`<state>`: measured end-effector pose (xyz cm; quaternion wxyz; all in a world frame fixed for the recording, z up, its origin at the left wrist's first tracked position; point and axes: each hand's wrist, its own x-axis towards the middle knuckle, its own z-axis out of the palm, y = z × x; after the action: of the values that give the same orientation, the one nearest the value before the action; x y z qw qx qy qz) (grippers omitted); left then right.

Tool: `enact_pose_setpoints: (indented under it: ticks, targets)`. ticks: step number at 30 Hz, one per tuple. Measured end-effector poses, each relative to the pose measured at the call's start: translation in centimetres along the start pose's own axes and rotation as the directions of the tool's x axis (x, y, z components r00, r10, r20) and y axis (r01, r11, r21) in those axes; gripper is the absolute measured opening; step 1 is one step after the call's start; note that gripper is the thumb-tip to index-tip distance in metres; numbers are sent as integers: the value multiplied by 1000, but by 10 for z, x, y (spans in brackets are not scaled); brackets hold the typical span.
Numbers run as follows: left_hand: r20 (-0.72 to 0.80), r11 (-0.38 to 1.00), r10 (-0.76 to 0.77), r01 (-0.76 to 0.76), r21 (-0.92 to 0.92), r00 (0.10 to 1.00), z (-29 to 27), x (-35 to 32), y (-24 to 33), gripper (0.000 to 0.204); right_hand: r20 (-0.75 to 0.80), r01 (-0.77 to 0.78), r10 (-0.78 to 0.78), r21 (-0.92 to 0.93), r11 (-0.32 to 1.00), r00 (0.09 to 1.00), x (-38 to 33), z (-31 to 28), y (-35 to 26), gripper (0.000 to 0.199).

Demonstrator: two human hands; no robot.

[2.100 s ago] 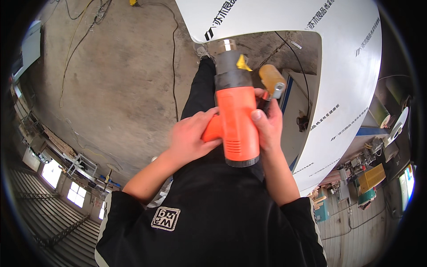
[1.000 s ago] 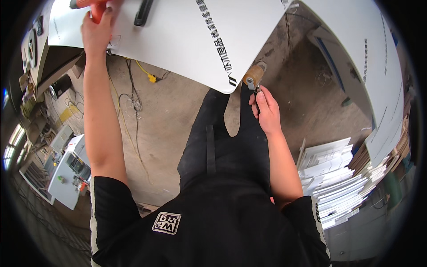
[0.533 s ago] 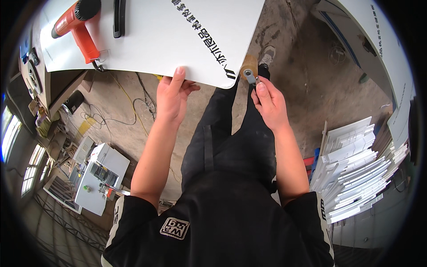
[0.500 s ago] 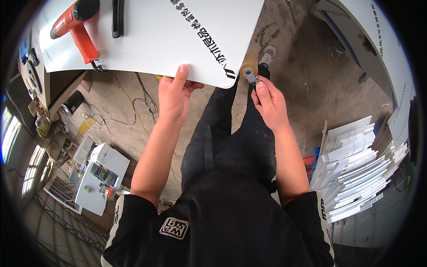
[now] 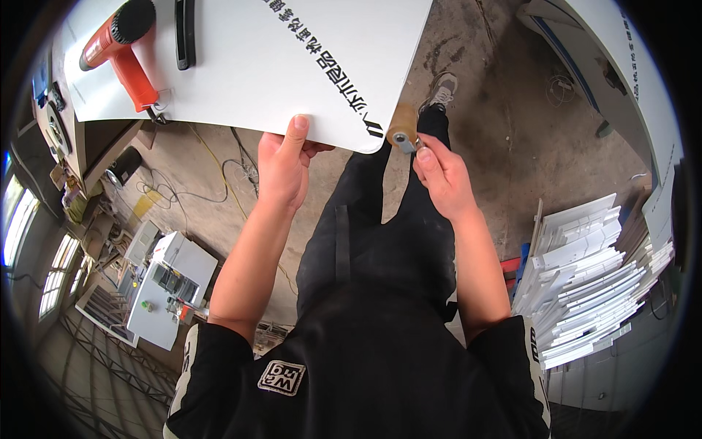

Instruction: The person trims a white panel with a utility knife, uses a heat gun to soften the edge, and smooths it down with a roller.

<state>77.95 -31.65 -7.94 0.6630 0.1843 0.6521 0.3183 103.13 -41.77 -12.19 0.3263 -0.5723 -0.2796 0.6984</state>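
My left hand (image 5: 283,162) grips the near edge of a white panel (image 5: 241,80), its thumb on top and its fingers beneath. The panel carries dark printing and has a rounded near corner. Just right of that corner, my right hand (image 5: 444,174) is closed around the handle of a hand roller (image 5: 403,126). The roller has an amber-brown drum and a grey metal end; most of its handle is hidden in my fingers. On the panel lie a red-orange heat gun (image 5: 126,62) with a black end and a long black object (image 5: 185,33) whose kind I cannot make out.
White strips (image 5: 578,285) are stacked at the right, beside another large printed white panel (image 5: 669,146). Cables (image 5: 183,196) trail over the concrete floor at the left. A white machine (image 5: 172,285) stands at the lower left. My legs are below the panel corner.
The roller has moved slightly left and down, and its drum has turned to another angle beside the panel corner. My left hand keeps its hold on the panel edge.
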Motion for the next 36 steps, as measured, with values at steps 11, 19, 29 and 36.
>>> enact_pose_setpoints:
  ticks: [11,19,29,36]
  targets:
    - [29,999,-31,30,41,999,0,1,4,50,-64,66,-59,112,991,996,23,0,-19,41]
    - [33,997,-20,17,70,999,0,-2,5,52,-106,160,-150,86,983,983,55,-20,-59,51]
    - [42,995,-43,39,87,998,-6,-5,1,52,-26,-22,23,25,999,999,26,-6,-34,41]
    - [26,995,-61,59,78,998,1,-3,8,48,-91,-62,58,-44,997,994,14,2,-46,37]
